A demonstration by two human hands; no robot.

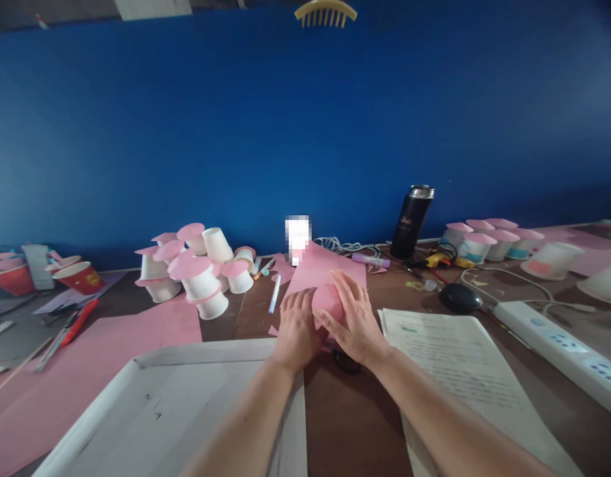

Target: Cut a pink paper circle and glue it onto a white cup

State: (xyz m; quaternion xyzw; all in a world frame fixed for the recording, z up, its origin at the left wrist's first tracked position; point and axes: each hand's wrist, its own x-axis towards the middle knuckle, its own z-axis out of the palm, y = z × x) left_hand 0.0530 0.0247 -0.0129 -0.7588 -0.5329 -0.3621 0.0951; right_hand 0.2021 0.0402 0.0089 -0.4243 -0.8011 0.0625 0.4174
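Note:
Between my two hands is a pink paper disc (pixel 328 302), tilted so that its flat face shows. My right hand (pixel 355 321) grips its right side, thumb across the front and fingers stretched along the edge. Curled fingers of my left hand (pixel 298 326) press against its left edge; the left thumb is mostly hidden. Whatever is under the disc cannot be seen. A larger sheet of pink paper (pixel 332 265) lies just behind the hands. Below them a black loop (pixel 345 362) shows, its other end covered.
Stacked white paper cups (pixel 198 285) with pink discs stand left, more capped cups (pixel 476 246) right. A white tray (pixel 196 358) lies front left, printed sheets (pixel 449 358) front right. Nearby are a black thermos (pixel 412 222), power strip (pixel 558 344), black mouse (pixel 461 298) and red-handled cutter (pixel 79 322).

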